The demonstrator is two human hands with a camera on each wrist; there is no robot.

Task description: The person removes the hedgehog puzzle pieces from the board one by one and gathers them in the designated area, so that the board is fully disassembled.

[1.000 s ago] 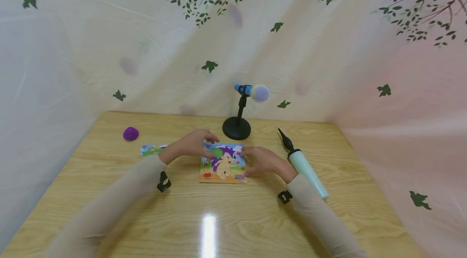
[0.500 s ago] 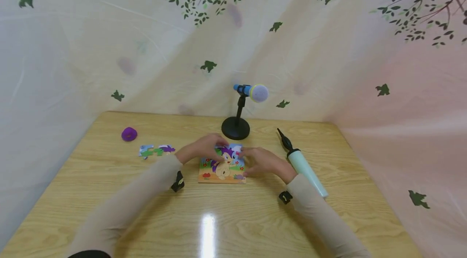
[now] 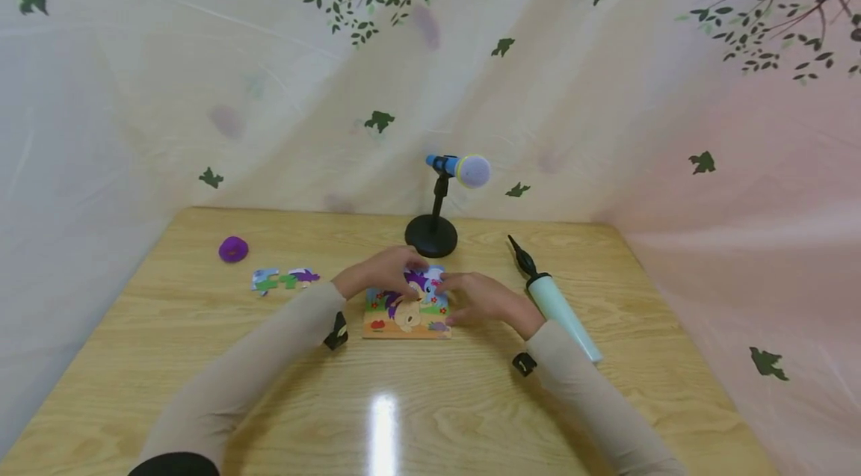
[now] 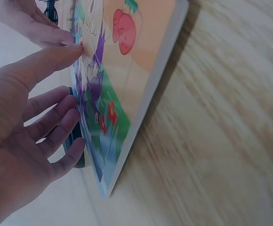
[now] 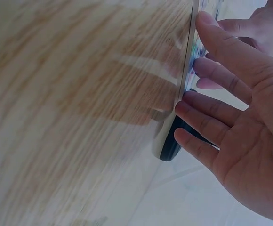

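A jigsaw puzzle board (image 3: 403, 325) with a cartoon hedgehog picture lies flat on the wooden table. My left hand (image 3: 386, 271) reaches over its upper part, fingers loosely bent. In the left wrist view, the left thumb (image 4: 56, 61) touches the picture while the other fingertips lie along the board's far side. From the right, my right hand (image 3: 486, 298) rests at the board's edge. The right wrist view has its thumb (image 5: 216, 33) on the board's rim and its fingers spread along that side. Several loose puzzle pieces (image 3: 266, 284) lie left of the board.
Behind the board stands a toy microphone (image 3: 473, 171) on a black round base (image 3: 431, 237). A light-blue hand pump (image 3: 563, 315) with a black nozzle lies to the right. A purple ring (image 3: 233, 249) sits at the back left. A printed cloth (image 3: 309, 132) hangs behind the table.
My left hand has moved right over the puzzle board, uncovering more of the loose pieces. My right hand has stayed at the board's right edge.
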